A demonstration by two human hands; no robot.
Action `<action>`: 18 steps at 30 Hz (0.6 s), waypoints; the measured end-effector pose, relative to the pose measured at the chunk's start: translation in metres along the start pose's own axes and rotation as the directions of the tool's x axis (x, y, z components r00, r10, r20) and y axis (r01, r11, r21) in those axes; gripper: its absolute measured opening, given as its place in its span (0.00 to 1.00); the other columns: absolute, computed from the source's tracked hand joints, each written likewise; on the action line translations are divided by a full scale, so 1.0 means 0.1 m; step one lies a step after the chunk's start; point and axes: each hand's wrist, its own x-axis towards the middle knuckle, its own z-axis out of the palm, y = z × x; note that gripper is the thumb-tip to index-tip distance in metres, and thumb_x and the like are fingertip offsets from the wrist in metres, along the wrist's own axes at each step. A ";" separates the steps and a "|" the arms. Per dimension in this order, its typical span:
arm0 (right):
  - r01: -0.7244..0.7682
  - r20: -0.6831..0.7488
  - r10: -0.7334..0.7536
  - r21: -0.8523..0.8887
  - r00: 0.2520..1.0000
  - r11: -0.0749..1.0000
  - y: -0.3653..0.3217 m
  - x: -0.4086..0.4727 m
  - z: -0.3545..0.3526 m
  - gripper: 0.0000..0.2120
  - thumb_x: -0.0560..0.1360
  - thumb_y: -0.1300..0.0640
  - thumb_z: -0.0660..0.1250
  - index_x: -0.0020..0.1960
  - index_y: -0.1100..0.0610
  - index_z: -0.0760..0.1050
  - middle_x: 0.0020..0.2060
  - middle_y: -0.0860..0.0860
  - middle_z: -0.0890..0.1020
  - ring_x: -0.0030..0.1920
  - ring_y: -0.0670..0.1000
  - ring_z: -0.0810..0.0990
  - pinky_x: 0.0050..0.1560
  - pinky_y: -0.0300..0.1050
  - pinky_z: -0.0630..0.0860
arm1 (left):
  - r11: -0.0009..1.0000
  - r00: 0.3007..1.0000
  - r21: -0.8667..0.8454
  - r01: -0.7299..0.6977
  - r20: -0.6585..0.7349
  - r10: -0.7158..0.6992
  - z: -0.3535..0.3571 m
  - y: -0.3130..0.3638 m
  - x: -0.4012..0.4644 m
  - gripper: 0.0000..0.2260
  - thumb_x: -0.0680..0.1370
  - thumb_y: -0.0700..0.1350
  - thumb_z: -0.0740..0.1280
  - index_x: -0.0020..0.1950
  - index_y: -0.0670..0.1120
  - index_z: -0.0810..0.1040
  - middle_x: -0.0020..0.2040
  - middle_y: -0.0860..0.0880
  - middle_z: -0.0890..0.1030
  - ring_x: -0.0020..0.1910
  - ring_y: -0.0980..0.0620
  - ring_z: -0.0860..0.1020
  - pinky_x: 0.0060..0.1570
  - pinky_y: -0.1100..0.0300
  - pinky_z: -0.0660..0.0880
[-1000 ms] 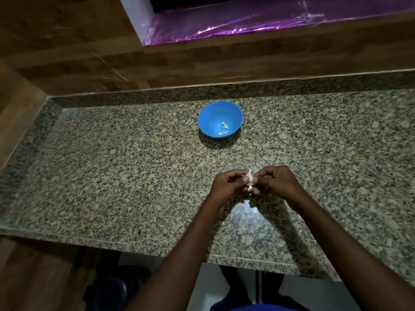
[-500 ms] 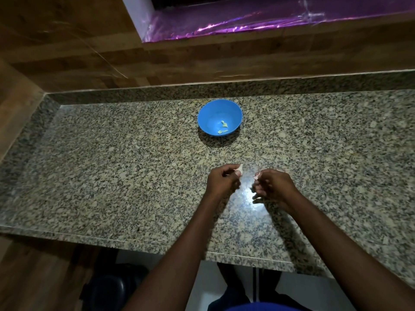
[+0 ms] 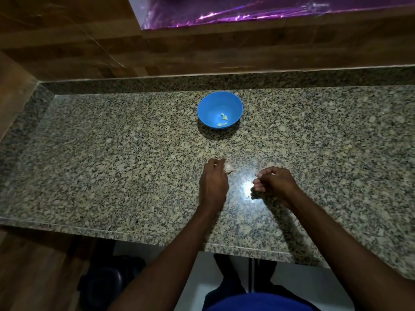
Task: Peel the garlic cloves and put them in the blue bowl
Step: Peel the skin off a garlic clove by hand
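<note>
Granite worktop [image 3: 112, 164], blue bowl [image 3: 220, 110] toward its back edge with a few peeled cloves [image 3: 224, 119] in it. I see left hand [image 3: 213, 182] gripping the garlic [image 3: 228, 168] mid-worktop; right hand [image 3: 275, 182] curled (contents unclear). Peeling partway, more left, I judge.

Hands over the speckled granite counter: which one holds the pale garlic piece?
The left hand grips the pale garlic piece. The right hand is curled too, but nothing pale shows plainly in it.
</note>
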 end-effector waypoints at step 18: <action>0.367 0.054 -0.525 -0.775 0.849 0.514 0.25 0.13 -0.07 0.05 0.70 0.58 0.75 0.36 0.53 0.81 0.32 0.46 0.83 0.36 0.46 0.82 0.39 0.40 0.76 | 0.986 0.976 0.000 -0.169 0.141 0.167 0.26 0.12 -0.35 0.15 0.72 0.32 0.68 0.57 0.42 0.81 0.50 0.44 0.79 0.44 0.42 0.77 0.36 0.51 0.76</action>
